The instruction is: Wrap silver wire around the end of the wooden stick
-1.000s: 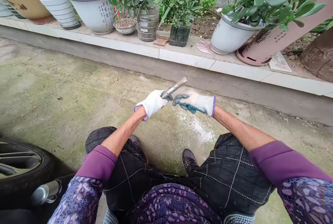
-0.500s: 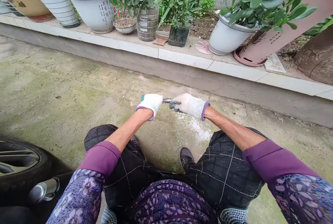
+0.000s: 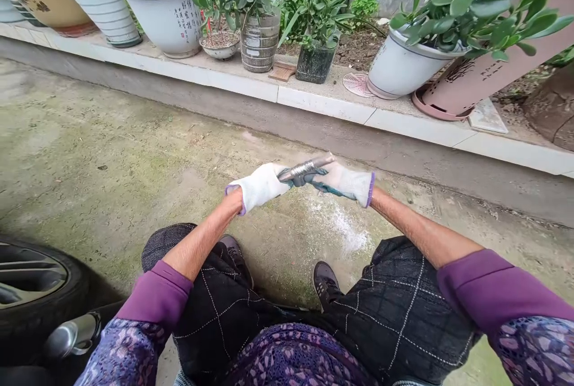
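A short greyish rod (image 3: 301, 169) with a shiny, ridged band, like wound wire, is held up between my hands above the concrete ground. It slants up toward the right; its exact kind I cannot make out. My left hand (image 3: 264, 185), in a white work glove with a dark palm and purple cuff, is closed around its lower left end. My right hand (image 3: 343, 183), gloved alike, grips it near the right end, fingers curled from below. The gloved fingertips almost meet beneath the rod. A scatter of white powder (image 3: 343, 224) marks the ground under my right hand.
Ahead runs a low tiled ledge (image 3: 323, 105) bearing several potted plants, among them a white pot (image 3: 399, 69) and a pink tall pot (image 3: 466, 84). A car wheel (image 3: 36, 278) and a metal flask (image 3: 74, 335) are at the lower left. My shoes (image 3: 326, 281) rest on the concrete.
The rod, mostly hidden before, now shows its ridged band and right end, tilted upward. My left hand has turned so its fingers point right; my right hand has shifted slightly right.
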